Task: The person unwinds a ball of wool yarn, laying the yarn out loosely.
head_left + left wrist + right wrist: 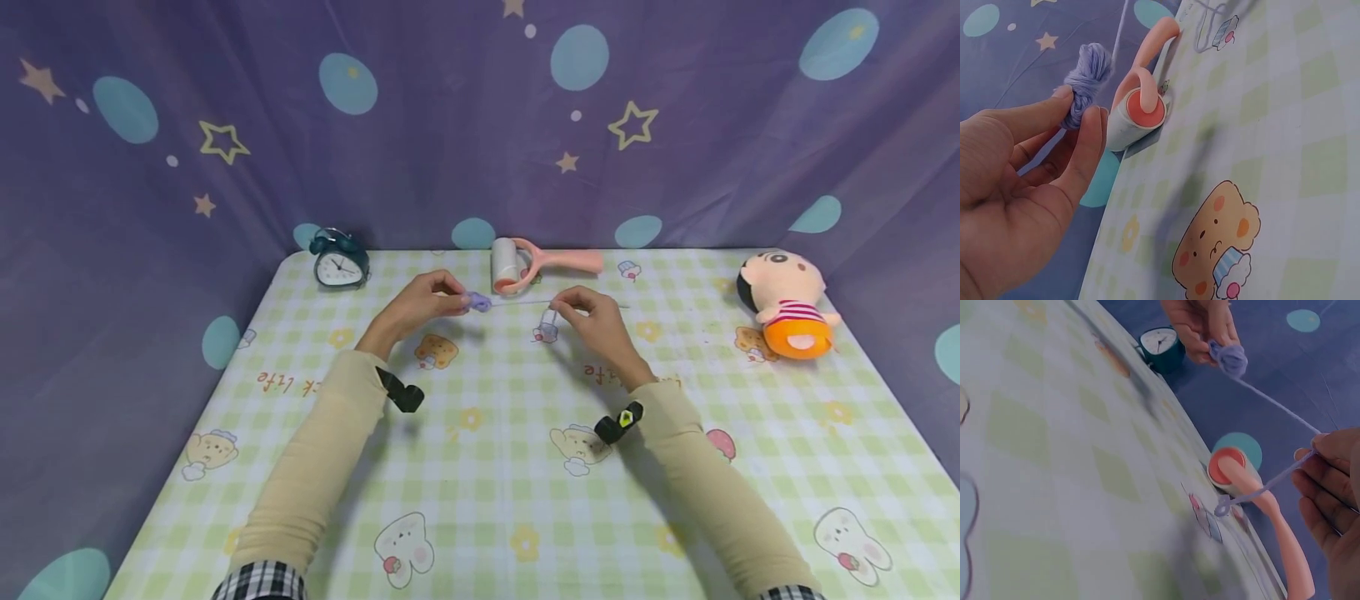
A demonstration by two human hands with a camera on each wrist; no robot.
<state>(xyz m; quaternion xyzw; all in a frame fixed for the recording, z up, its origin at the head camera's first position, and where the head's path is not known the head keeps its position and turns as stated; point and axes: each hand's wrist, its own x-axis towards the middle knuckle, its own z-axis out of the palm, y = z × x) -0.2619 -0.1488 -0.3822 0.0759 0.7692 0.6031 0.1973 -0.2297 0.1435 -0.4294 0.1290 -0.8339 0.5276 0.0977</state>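
My left hand [420, 306] pinches a small wound bundle of lavender yarn [1088, 84] between thumb and fingertips, raised over the table. From the bundle a thin strand [1275, 405] runs straight across to my right hand [597, 323], whose thumb and index finger pinch it. Past those fingertips the yarn's tail [1279, 479] hangs down, with a small curl [1223, 505] low on it. The other fingers of the right hand are loosely bent. In the head view both hands are near the table's far side, a short distance apart.
Behind the hands lies a lint roller [506, 265] with a pink handle [570, 261]. A dark green alarm clock [340, 260] stands at the back left, and a plush doll [793, 312] lies at the back right. A checked, printed cloth [480, 483] covers the table.
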